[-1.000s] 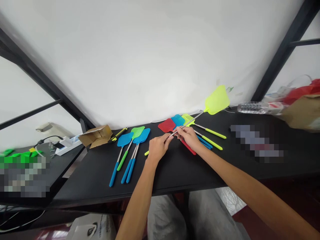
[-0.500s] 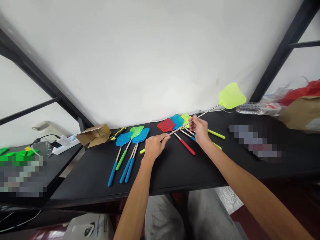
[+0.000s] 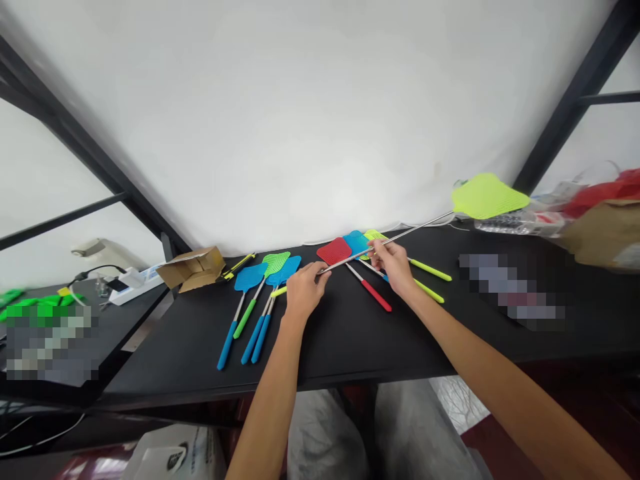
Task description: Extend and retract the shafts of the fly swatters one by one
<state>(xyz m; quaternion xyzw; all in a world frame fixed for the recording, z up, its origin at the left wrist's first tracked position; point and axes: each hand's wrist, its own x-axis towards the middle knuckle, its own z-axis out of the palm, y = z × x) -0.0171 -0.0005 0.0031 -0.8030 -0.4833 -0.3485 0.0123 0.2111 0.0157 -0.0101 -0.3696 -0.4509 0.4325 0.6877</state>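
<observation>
A yellow-green fly swatter with a long thin metal shaft is held above the desk, its head up to the right. My left hand is closed round its handle end, and a bit of yellow grip pokes out to the left. My right hand pinches the shaft farther along. Beneath and behind the shaft lie a red fly swatter, a blue one and yellow ones, whose grips point right. Left of my left hand rest several blue swatters and a green swatter, handles toward me.
On the black desk an open cardboard box stands at the back left, by a white power strip. A clear plastic package and a brown bag sit at the right. Dark metal posts slope up on both sides.
The held swatter's head has moved right and turned to look flatter. My right hand has shifted slightly left and down along the shaft; my left hand has moved slightly left.
</observation>
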